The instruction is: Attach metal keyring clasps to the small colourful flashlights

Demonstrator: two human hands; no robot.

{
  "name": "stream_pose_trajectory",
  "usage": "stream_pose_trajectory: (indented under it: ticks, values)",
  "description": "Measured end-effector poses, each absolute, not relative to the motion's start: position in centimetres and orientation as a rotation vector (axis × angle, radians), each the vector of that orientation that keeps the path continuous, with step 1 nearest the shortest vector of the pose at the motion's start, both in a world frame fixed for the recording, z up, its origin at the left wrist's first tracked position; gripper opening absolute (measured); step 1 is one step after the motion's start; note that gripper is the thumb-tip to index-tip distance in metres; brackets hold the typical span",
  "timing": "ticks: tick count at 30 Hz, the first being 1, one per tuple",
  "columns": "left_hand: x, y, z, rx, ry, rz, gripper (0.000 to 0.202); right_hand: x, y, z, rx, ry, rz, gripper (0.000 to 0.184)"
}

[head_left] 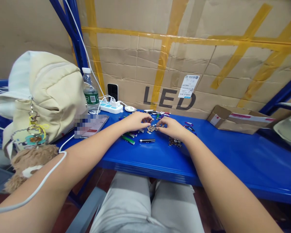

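Note:
My left hand hovers over the blue table with its fingers curled and the fingertips close together. Whatever may be between them is too small to make out. Opposite it, my right hand has thumb and fingers pinched at the edge of a pile of small round metal discs, which look like button cells. A black pen-shaped tube lies in front of the pile. Left of it is a green tube, with more coloured tubes partly under my left hand. Small dark metal parts lie below my right wrist.
Several pens lie behind my hands, and purple and dark tubes to the right. At left stand a cream bag, a water bottle, a power strip and a phone. An open cardboard box sits at right.

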State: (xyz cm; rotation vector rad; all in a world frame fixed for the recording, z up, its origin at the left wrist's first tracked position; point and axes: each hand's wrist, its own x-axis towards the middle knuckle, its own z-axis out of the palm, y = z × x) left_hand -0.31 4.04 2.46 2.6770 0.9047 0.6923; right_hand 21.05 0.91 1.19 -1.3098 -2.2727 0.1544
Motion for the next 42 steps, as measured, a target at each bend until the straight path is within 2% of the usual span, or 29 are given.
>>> stream_pose_trajectory:
  ticks: [8,17,24,32,37,42]
  values:
    - [-0.2,3.9,2.5,2.694,0.895,0.691,0.026,19.4,1.4,-0.2,-1.202,-2.369,-0.012,0.012]
    - [-0.2,4.1,2.5,2.728,0.862,0.627,0.027,19.6,1.7,-0.6,-1.172,-2.49,0.057,0.012]
    - [-0.2,4.0,2.6,2.775,0.899,0.581,0.027,19.2,2.0,-0.9,-1.265,-2.464,-0.043,0.011]
    - [-0.1,4.0,2.6,2.71,0.914,0.623,0.024,19.6,2.1,0.0,-1.062,-1.981,-0.277,0.01]
    - [0.0,4.0,2.3,2.63,0.905,0.646,0.023,19.3,1.6,0.4,-0.925,-2.012,-0.236,0.011]
    - [-0.1,4.1,2.2,2.636,0.904,0.637,0.022,19.6,1.2,0.4,-0.913,-2.016,-0.102,0.019]
